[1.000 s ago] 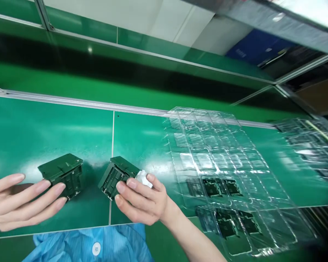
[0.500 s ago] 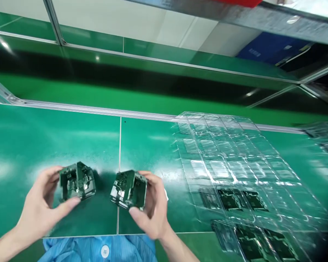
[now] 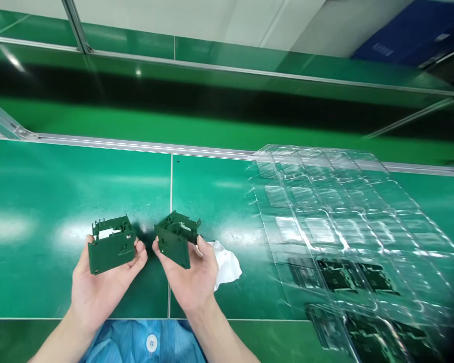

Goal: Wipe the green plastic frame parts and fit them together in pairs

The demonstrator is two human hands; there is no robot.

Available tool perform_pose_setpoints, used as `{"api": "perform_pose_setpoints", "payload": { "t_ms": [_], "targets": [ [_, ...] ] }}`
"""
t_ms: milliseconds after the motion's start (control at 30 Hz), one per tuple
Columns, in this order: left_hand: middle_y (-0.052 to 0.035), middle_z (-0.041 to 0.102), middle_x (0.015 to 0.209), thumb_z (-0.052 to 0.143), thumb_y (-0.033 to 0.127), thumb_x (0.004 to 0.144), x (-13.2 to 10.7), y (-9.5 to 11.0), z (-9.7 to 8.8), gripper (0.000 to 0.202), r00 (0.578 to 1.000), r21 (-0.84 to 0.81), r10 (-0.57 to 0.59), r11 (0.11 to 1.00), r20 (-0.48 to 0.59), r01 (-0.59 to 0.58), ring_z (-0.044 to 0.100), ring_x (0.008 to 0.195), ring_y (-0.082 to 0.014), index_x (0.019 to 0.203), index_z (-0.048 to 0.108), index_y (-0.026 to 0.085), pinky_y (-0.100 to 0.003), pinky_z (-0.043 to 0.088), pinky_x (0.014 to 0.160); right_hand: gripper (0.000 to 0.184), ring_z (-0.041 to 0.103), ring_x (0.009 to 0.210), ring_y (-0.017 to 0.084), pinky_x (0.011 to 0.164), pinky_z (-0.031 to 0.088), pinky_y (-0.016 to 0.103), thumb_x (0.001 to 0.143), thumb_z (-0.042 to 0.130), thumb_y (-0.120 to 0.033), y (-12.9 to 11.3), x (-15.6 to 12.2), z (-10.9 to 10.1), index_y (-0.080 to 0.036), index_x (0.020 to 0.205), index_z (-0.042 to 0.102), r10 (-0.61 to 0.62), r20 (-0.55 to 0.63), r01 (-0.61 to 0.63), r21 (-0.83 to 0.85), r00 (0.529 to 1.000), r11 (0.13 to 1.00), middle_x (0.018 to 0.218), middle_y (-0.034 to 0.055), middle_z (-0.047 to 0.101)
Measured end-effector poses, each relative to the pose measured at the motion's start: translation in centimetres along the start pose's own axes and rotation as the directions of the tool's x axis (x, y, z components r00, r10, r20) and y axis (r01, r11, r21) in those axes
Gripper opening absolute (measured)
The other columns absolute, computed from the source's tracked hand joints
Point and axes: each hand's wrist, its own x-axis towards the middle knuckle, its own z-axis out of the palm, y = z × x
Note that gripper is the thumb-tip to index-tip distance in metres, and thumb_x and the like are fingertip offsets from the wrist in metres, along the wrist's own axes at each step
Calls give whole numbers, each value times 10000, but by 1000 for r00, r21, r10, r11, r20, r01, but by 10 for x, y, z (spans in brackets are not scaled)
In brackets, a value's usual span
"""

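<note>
My left hand point(image 3: 102, 295) holds a dark green moulded plastic housing point(image 3: 112, 253) by its side edges, palm up, with the flat outer wall facing me and small pegs along its top. A similar green housing point(image 3: 172, 245) sits tilted in my right hand point(image 3: 194, 282), gripped between thumb and fingers. The two parts are apart, side by side above the green bench. Behind my right hand a crumpled white cloth or tissue point(image 3: 227, 264) lies on the bench, partly hidden by the hand.
On the right, a clear plastic compartment tray point(image 3: 327, 229) extends past the bench's front edge, with several dark green parts point(image 3: 336, 276) in its nearer pockets. A metal rail point(image 3: 136, 146) runs along the bench's back edge. The green bench top point(image 3: 41, 201) has a seam down the middle.
Both hands have turned the housings over, from their open inner sides to the flat outer walls. The left hand moved slightly right. The white cloth shows more now. The view shifted a little.
</note>
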Motion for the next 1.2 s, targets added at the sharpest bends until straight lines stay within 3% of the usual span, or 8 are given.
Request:
{"api": "perform_pose_setpoints", "payload": {
  "t_ms": [67, 167, 267, 400, 533, 700, 1033, 1200],
  "targets": [
    [-89, 723, 1007, 780, 601, 654, 11, 12, -17, 432, 966, 327, 170, 917, 195, -228, 681, 993, -313, 910, 739, 256, -509, 580, 906, 412, 638, 1057, 279, 976, 529, 518, 768, 641, -527, -9, -2, -11, -242, 1066, 637, -147, 59, 158, -287, 987, 945, 1066, 85, 666],
    [-96, 662, 1235, 875, 407, 619, 24, 34, -39, 532, 820, 739, 265, 356, 507, -572, 562, 1235, -358, 1107, 700, 289, -584, 420, 1090, 553, 571, 1207, 275, 1063, 474, 472, 805, 656, -385, -21, -6, -30, -234, 1318, 516, -247, 284, 376, -730, 926, 570, 1282, 118, 582],
    [-84, 543, 1420, 824, 377, 701, 27, 44, -52, 608, 784, 798, 158, -60, 600, -599, 380, 1409, -361, 1271, 616, 342, -645, 223, 1174, 556, 534, 1274, 273, 1102, 441, 477, 855, 595, -259, -25, -8, -44, -213, 1385, 437, -115, 425, 440, -879, 898, 186, 1349, 139, 549],
    [-88, 390, 1546, 695, 341, 832, 21, 38, -53, 709, 760, 752, 78, 112, 645, -650, 294, 1466, -292, 1474, 395, 325, -515, 208, 1222, 568, 539, 1272, 268, 1095, 459, 473, 874, 577, -254, -16, -6, -44, -202, 1406, 384, -110, 439, 449, -887, 892, 108, 1356, 148, 542],
    [-101, 584, 1376, 619, 300, 889, 25, 23, -42, 421, 762, 692, 186, 326, 621, -643, 411, 1402, -265, 1307, 596, 247, -424, 296, 1195, 560, 540, 1270, 263, 1081, 476, 465, 882, 567, -253, -10, -6, -38, -202, 1406, 376, -134, 437, 452, -885, 889, 109, 1353, 145, 540],
    [-76, 729, 999, 645, 287, 870, 35, 10, -32, 112, 754, 675, 356, 339, 553, -655, 592, 1205, -269, 890, 721, 207, -420, 441, 1068, 578, 547, 1260, 270, 1084, 473, 466, 873, 577, -248, -10, -7, -39, -197, 1413, 376, -129, 433, 446, -888, 892, 110, 1343, 150, 547],
    [-39, 733, 890, 660, 236, 841, 36, 8, -26, 75, 726, 657, 382, 316, 572, -684, 681, 1014, -208, 823, 726, 205, -415, 422, 1121, 593, 523, 1287, 268, 1101, 462, 470, 865, 592, -236, -6, -12, -38, -196, 1410, 362, -144, 447, 461, -883, 883, 88, 1353, 152, 535],
    [-39, 742, 937, 670, 259, 840, 38, 15, -33, 78, 724, 678, 391, 276, 568, -681, 669, 1074, -213, 856, 722, 204, -356, 459, 1077, 701, 342, 1425, 333, 1167, 368, 534, 864, 631, -352, -11, 0, -28, -107, 1441, 316, -160, 648, 628, -761, 745, -160, 1468, 217, 411]
  ]
}}
